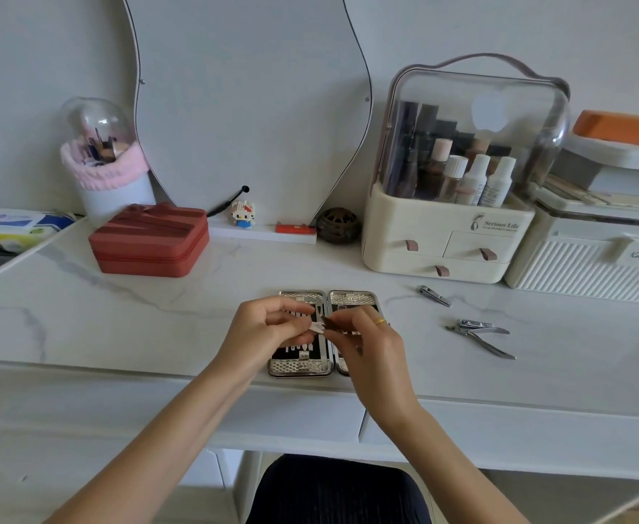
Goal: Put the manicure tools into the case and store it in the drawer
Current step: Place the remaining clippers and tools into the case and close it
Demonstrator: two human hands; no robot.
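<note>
A silver manicure case [302, 366] lies open flat near the front edge of the white marble table [159, 319], its black lining showing. Above it, my left hand [268, 330] and my right hand [367, 334] meet and both pinch a thin metal tool [318, 310] that points away from me; its lower end is hidden by my fingers. Right of the case lie a small nail clipper [433, 295] and a larger nipper with a clipper [480, 332]. Two closed drawer fronts [499, 425] run below the tabletop.
A red zip box [151, 242] sits at the back left, a cream cosmetics organiser [457, 221] with small drawers at the back right, and a white ribbed box [590, 259] beside it. A curved mirror [249, 107], brush holder [102, 160] and small ornaments line the wall.
</note>
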